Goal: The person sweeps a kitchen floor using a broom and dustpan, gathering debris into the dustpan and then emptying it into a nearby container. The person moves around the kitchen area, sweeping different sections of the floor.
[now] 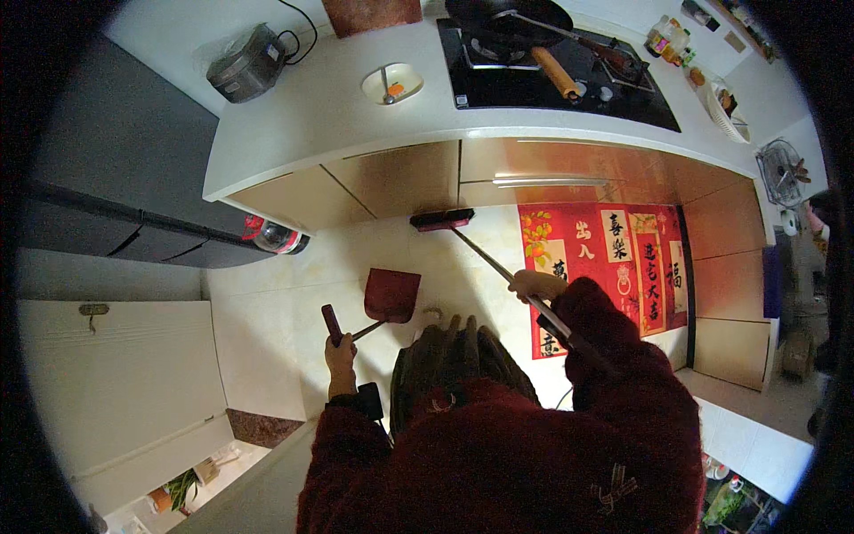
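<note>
With my right hand I grip the metal handle of a broom. Its dark head with a reddish edge lies at the foot of the cabinets, on the pale tiled floor. My left hand is closed around the handle of a dark red dustpan. The pan is to the left of the broom, over the floor, apart from the broom head. Whether it touches the tiles is hard to tell. Any sweepings are too small to make out.
A red floor mat with printed characters lies to the right. Cabinet fronts stand ahead under a white counter. A large bottle lies by the dark grey refrigerator. A gas hob with a wok is above.
</note>
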Motion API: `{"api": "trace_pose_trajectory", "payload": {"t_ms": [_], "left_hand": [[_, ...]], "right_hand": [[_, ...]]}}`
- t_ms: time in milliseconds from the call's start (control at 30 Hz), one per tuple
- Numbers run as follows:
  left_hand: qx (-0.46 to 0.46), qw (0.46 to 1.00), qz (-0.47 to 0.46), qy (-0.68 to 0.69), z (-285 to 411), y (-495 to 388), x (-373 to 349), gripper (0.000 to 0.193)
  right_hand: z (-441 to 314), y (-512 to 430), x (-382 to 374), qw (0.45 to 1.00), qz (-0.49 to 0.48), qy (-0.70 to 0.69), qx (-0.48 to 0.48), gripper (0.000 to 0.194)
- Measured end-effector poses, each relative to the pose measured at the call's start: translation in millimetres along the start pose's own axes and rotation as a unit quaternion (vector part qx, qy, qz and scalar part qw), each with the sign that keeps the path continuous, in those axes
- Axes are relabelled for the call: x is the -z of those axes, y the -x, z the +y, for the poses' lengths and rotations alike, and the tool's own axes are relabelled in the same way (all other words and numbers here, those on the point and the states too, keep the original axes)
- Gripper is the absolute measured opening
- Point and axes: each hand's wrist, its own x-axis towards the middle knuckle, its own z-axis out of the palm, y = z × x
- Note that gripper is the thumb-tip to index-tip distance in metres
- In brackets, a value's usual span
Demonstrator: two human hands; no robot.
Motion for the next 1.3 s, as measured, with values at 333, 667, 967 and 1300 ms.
{"api": "trace_pose_trajectory", "payload": {"t_ms": [333, 667, 967, 1300], "left_hand": [[0.032, 0.998, 0.047, -0.015, -24, 21, 24, 0.019], [0.015, 0.998, 0.051, -0.031, -32, 17, 26, 0.019], [0.031, 0.993, 0.11, 0.044, -22, 67, 45, 0.016], [0.025, 0.974, 0.16, 0.161, -55, 110, 101, 0.013]], "right_hand": [[5, 159, -90, 0.838, 0.111, 0.339, -0.412, 0.028], [-30, 152, -116, 0.93, 0.105, 0.174, -0.306, 0.03], [-36, -109, -141, 0.978, 0.107, 0.012, -0.18, 0.025], [-37, -104, -85, 0.966, -0.129, 0.129, -0.183, 0.023]]}}
